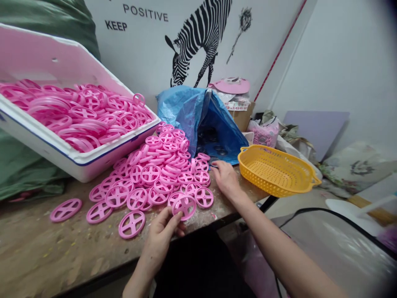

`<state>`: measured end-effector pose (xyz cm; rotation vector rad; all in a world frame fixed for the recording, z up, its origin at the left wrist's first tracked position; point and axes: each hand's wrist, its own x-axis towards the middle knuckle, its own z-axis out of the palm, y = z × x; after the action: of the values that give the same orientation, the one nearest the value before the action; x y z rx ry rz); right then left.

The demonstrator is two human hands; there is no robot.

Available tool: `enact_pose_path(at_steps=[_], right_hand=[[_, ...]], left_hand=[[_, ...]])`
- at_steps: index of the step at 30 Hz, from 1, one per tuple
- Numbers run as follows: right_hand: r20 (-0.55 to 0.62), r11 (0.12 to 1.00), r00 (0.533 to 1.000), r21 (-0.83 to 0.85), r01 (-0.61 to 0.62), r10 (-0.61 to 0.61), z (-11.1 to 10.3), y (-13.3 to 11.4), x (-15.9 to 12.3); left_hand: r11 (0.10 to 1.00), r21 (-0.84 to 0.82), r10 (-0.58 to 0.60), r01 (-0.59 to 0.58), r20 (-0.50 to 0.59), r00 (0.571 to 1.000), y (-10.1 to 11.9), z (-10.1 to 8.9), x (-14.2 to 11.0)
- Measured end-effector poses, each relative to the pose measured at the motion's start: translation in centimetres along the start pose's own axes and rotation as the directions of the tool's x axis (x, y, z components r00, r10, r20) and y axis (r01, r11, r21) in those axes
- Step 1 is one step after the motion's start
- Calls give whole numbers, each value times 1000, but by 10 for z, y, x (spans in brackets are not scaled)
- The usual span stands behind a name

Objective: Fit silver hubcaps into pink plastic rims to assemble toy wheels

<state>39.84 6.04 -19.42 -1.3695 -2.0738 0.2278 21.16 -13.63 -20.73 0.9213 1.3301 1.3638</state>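
Observation:
My left hand [166, 227] pinches a pink plastic wheel [185, 207] with crossed spokes between thumb and fingers, near the table's front edge. A large heap of the same pink wheels [151, 174] spreads over the table just beyond it. My right hand [226, 176] reaches to the mouth of a blue plastic bag [182, 105], its fingertips closed on a dark round disc [213, 161] at the right edge of the heap. More dark discs [220, 150] lie inside the bag. The grip of the right fingers is partly hidden by the hand.
A tilted white foam box [83, 163] full of pink wheels stands at the left. Right of my right hand, a yellow perforated basket [276, 171] overhangs the edge of the worn table [40, 252]. Behind are a cardboard box [245, 117] and filled bags [263, 131].

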Motion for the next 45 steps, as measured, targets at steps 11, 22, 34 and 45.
enact_pose_path(at_steps=[11,22,34,45], right_hand=[[53,948,953,-135,-288,297,19,35,55],[-43,940,944,118,-320,327,28,55,48],[-73,929,949,242,-281,306,25,56,37],[-28,910,945,282,-305,326,24,54,36]], left_hand=[[999,34,14,-14,-11,1000,9,5,-3],[996,-85,-25,22,-36,999,4,4,-3],[999,-38,23,-24,-34,999,9,8,-5],[1000,-14,25,-25,-28,999,10,8,-5]])
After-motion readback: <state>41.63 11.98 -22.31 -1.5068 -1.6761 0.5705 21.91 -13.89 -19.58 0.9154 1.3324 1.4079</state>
